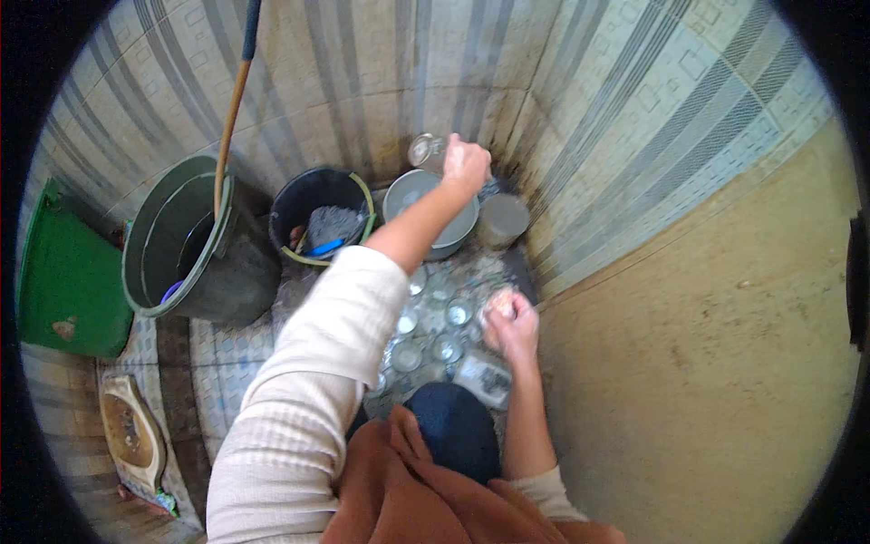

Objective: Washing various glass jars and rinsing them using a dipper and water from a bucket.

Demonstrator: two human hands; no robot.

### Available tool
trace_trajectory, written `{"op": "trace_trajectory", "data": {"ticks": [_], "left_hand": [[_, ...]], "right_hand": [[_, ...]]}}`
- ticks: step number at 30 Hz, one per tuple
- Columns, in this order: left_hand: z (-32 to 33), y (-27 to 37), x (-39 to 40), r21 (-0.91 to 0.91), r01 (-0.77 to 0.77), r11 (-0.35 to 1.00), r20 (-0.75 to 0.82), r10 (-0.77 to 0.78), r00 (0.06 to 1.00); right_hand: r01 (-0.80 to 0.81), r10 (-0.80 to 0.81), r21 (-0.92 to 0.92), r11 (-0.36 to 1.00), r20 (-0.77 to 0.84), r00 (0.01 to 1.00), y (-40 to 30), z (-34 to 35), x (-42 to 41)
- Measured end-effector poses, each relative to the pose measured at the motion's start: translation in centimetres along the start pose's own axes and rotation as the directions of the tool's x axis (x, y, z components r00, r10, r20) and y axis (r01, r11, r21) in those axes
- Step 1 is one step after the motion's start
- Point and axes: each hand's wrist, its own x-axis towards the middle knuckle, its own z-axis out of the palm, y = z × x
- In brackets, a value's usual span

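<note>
My left hand [466, 163] reaches over a round basin of water [465, 233] and grips a clear glass jar [427, 151] tilted above its far rim. Lower right, my right hand [513, 330] is closed on a pinkish, soapy scrubbing pad [501, 302]. Between my arms, several clear glasses [447, 348] stand on the wet floor. A clear rectangular container [484, 378] lies near my knee. Beside the basin, to its right, is a cloudy round container [503, 219].
Left of the basin stands a black bucket [285, 204] holding grey material and a blue-handled brush [326, 247]. Farther left are a large grey bin [251, 285] with a wooden stick [231, 129], a green lid [75, 279] and a squat toilet [132, 432]. Tiled walls [380, 61] enclose the corner.
</note>
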Motion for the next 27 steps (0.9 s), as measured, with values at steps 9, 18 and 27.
{"op": "trace_trajectory", "data": {"ticks": [9, 18, 27], "left_hand": [[2.4, 2.7, 4.5, 0.437, -0.273, 0.857, -0.268, 0.413, 0.870], [3.1, -5.1, -9.3, -0.876, 0.225, 0.426, 0.016, -0.441, 0.897], [-1.1, -7.7, -20.3, -0.800, 0.080, 0.595, -0.295, -0.506, 0.811]], "right_hand": [[-0.051, 0.056, 0.070, 0.996, -0.063, 0.996, -0.9, -3.3, -1.4], [-0.064, 0.086, 0.637, 0.768, -0.003, 0.996, -2.1, -0.8, 4.4], [0.543, -0.154, -0.575, 0.612, 0.587, 0.795, -5.2, 10.5, 2.8]]}}
